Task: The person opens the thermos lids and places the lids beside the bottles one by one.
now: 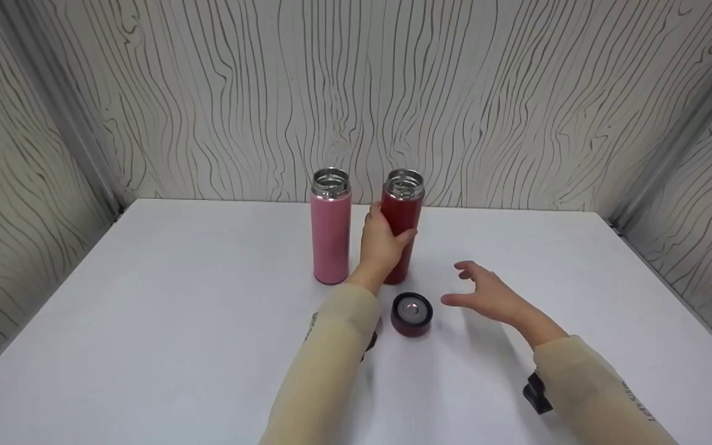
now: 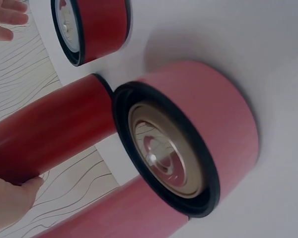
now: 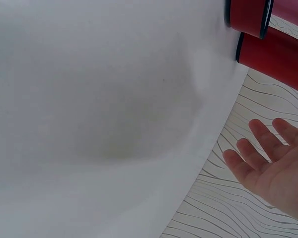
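My left hand (image 1: 382,246) grips the red thermos bottle (image 1: 403,211) around its side, the thumb lying across the front. The bottle is upright and lidless, its steel mouth facing up. Just left of that hand stands a pink thermos bottle (image 1: 331,241), also without a lid. A red lid (image 1: 411,316) sits upside down in front of the red bottle. The pink lid (image 2: 223,119) shows in the left wrist view, inner side up; my left forearm mostly covers it in the head view. My right hand (image 1: 486,296) hovers right of the red lid, fingers spread and holding nothing.
Everything stands on a white table (image 1: 177,321). A wood-grain patterned panel (image 1: 238,105) rises along the table's back edge, with similar panels on both sides. Dark wrist gear (image 1: 538,394) sticks out under the right sleeve.
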A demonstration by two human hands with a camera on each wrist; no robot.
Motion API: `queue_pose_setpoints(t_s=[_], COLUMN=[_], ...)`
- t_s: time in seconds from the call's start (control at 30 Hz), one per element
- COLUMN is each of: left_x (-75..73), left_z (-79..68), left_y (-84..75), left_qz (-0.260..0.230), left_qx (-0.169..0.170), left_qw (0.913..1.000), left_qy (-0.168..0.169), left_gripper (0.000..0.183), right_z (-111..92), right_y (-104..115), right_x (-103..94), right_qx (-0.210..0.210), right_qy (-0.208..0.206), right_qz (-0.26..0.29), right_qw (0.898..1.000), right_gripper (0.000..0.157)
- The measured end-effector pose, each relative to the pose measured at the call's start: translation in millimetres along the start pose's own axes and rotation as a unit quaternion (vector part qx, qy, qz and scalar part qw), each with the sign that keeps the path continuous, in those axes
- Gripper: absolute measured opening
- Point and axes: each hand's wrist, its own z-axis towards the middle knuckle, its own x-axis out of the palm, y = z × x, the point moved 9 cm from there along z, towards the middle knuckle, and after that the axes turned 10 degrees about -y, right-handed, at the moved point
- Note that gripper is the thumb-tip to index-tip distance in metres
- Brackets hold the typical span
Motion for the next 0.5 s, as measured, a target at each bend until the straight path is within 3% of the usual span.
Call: queue_pose_setpoints(t_s=[0.5], left_x=[-4.5], left_z=[-7.5], left_y=[10.7], left_qz=[0.018], left_qx=[-0.03], left_qw=[0.9994], left_qy=[0.005], left_gripper=[0.077], right_z=[2], right_y=[1], right_x=[0.2], right_qx=[-0.006], right_qy=[-0.004], right_qz=[0.0], right_qw=[1.0], right_gripper=[0.079])
